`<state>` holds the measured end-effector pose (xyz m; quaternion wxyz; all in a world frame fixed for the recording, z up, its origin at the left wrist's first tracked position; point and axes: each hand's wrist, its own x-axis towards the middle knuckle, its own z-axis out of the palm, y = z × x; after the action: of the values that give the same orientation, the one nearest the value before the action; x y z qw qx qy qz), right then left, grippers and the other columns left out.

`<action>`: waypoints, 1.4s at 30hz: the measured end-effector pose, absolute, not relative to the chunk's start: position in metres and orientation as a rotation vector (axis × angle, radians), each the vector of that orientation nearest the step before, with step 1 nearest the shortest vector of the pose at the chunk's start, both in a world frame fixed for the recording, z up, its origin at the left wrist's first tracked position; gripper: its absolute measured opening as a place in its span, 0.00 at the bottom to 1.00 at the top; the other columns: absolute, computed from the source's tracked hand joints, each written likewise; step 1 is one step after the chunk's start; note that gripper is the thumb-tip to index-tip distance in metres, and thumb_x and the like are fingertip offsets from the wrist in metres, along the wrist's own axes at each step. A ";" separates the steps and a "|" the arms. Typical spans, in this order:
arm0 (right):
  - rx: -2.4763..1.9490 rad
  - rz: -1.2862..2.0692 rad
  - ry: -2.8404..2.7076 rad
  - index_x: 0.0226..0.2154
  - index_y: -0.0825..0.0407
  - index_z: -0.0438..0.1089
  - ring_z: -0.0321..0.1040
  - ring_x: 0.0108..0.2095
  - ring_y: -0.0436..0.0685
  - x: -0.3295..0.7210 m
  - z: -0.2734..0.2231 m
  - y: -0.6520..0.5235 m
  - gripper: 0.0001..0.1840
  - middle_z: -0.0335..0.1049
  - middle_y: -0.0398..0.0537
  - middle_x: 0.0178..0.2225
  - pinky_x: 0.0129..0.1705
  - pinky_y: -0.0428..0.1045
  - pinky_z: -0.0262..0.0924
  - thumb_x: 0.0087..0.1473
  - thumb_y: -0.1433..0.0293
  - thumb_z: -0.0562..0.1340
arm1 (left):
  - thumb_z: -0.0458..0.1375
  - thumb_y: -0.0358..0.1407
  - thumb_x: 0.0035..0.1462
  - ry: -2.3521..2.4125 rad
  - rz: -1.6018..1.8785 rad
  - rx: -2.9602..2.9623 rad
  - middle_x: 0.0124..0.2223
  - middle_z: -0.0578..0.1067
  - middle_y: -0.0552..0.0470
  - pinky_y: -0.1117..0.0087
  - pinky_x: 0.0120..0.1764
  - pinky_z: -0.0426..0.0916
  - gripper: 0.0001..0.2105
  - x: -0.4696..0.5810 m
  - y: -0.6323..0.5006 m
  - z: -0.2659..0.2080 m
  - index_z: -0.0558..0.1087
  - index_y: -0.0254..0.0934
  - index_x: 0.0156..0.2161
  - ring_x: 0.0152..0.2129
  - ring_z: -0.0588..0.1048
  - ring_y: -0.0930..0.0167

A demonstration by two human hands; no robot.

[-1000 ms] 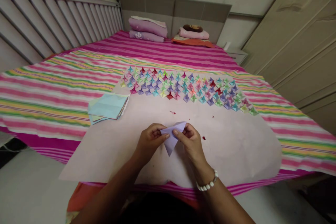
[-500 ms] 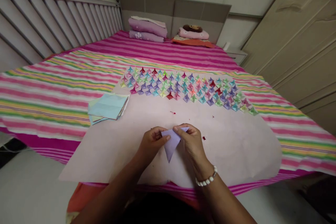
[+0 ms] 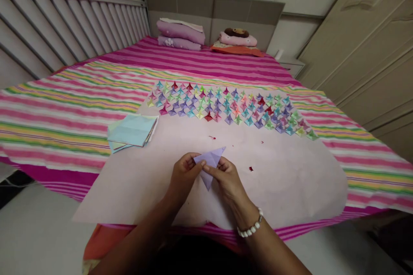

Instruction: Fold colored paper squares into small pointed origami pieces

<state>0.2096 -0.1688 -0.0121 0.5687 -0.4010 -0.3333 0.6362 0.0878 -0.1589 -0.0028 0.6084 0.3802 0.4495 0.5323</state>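
A folded triangle of lilac origami paper (image 3: 211,157) is held up between both hands, one point toward me and another up to the right. My left hand (image 3: 185,172) pinches its left corner, thumb in front and fingers behind. On the right side, my right hand (image 3: 228,177) grips it with the thumb laid across the front; the other fingers are partly hidden behind the paper. Both thumb tips nearly meet at the middle. Below the hands lies a large pale pink sheet (image 3: 284,189).
Rows of small folded paper stars (image 3: 226,105) in many colours line the far part of the sheet. A stack of square papers (image 3: 132,132), pale blue on top, lies at the left. Red scraps (image 3: 251,169) dot the sheet. Folded bedding (image 3: 180,35) sits by the headboard.
The lilac paper has tilted, its right corner rising. My right thumb has moved from the top edge down to the paper's middle, and the right hand sits slightly lower.
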 end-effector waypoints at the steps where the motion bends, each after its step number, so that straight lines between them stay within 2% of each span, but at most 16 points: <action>1: -0.957 1.478 -0.776 0.25 0.52 0.75 0.68 0.27 0.52 0.210 -0.012 -0.169 0.12 0.75 0.42 0.25 0.35 0.49 0.62 0.34 0.67 0.74 | 0.68 0.36 0.40 1.042 1.223 0.863 0.25 0.76 0.55 0.72 0.32 0.66 0.11 0.087 -0.159 -0.003 0.74 0.34 0.29 0.25 0.72 0.73; 5: -1.047 1.412 -0.832 0.19 0.52 0.72 0.62 0.20 0.49 0.216 -0.013 -0.167 0.12 0.71 0.40 0.19 0.27 0.46 0.58 0.35 0.64 0.73 | 0.69 0.37 0.39 0.964 1.178 0.725 0.25 0.75 0.55 0.73 0.32 0.66 0.13 0.086 -0.158 -0.006 0.74 0.33 0.30 0.23 0.71 0.75; 8: -1.099 1.356 -0.902 0.18 0.52 0.70 0.60 0.19 0.48 0.219 -0.011 -0.168 0.14 0.68 0.39 0.17 0.25 0.46 0.55 0.37 0.61 0.72 | 0.69 0.38 0.40 0.881 1.138 0.620 0.25 0.75 0.54 0.73 0.30 0.65 0.13 0.087 -0.156 -0.011 0.74 0.32 0.30 0.23 0.70 0.75; 12: -0.993 1.402 -0.916 0.23 0.52 0.72 0.63 0.22 0.50 0.221 -0.009 -0.171 0.15 0.69 0.42 0.18 0.29 0.47 0.57 0.50 0.57 0.65 | 0.66 0.40 0.46 0.773 1.073 0.626 0.24 0.74 0.53 0.71 0.31 0.64 0.12 0.088 -0.155 -0.014 0.72 0.32 0.30 0.24 0.72 0.72; 15: -0.932 1.441 -0.889 0.25 0.52 0.72 0.63 0.22 0.50 0.222 -0.007 -0.171 0.16 0.69 0.42 0.19 0.29 0.47 0.56 0.54 0.57 0.61 | 0.63 0.41 0.49 0.729 1.050 0.653 0.26 0.75 0.52 0.70 0.32 0.65 0.11 0.088 -0.156 -0.013 0.72 0.33 0.31 0.27 0.74 0.71; 18: -0.930 1.445 -0.888 0.23 0.51 0.70 0.62 0.22 0.50 0.221 -0.006 -0.172 0.15 0.68 0.42 0.19 0.29 0.47 0.56 0.53 0.59 0.63 | 0.62 0.41 0.51 0.688 1.020 0.671 0.25 0.75 0.51 0.71 0.32 0.65 0.11 0.089 -0.158 -0.008 0.72 0.34 0.30 0.28 0.74 0.70; 26: -0.951 1.475 -0.862 0.26 0.51 0.71 0.60 0.22 0.49 0.221 -0.007 -0.174 0.10 0.67 0.39 0.18 0.29 0.46 0.54 0.48 0.62 0.66 | 0.64 0.40 0.49 0.681 0.998 0.557 0.23 0.72 0.55 0.75 0.29 0.64 0.10 0.089 -0.159 -0.009 0.74 0.34 0.27 0.21 0.68 0.77; 31: -0.953 1.486 -0.828 0.25 0.52 0.71 0.60 0.21 0.49 0.220 -0.006 -0.173 0.08 0.67 0.39 0.17 0.28 0.46 0.54 0.48 0.64 0.66 | 0.61 0.37 0.53 0.612 0.961 0.519 0.24 0.73 0.53 0.76 0.31 0.66 0.09 0.091 -0.158 -0.013 0.74 0.32 0.28 0.24 0.70 0.76; 36: -0.944 1.494 -0.814 0.26 0.52 0.71 0.60 0.21 0.48 0.220 -0.005 -0.173 0.07 0.67 0.39 0.18 0.28 0.45 0.54 0.46 0.65 0.67 | 0.62 0.36 0.52 0.576 0.957 0.512 0.25 0.73 0.52 0.77 0.32 0.67 0.08 0.092 -0.158 -0.013 0.74 0.31 0.28 0.25 0.71 0.76; 42: -0.959 1.502 -0.823 0.26 0.52 0.71 0.60 0.20 0.47 0.219 -0.006 -0.172 0.07 0.66 0.38 0.18 0.27 0.45 0.54 0.43 0.67 0.68 | 0.61 0.37 0.53 0.621 0.999 0.610 0.21 0.72 0.53 0.76 0.28 0.64 0.09 0.093 -0.159 -0.014 0.74 0.30 0.29 0.21 0.70 0.75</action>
<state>0.2193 -0.1718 -0.0058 0.5557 -0.4063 -0.3483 0.6363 0.0928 -0.1593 -0.0135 0.7885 0.2830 0.2884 0.4637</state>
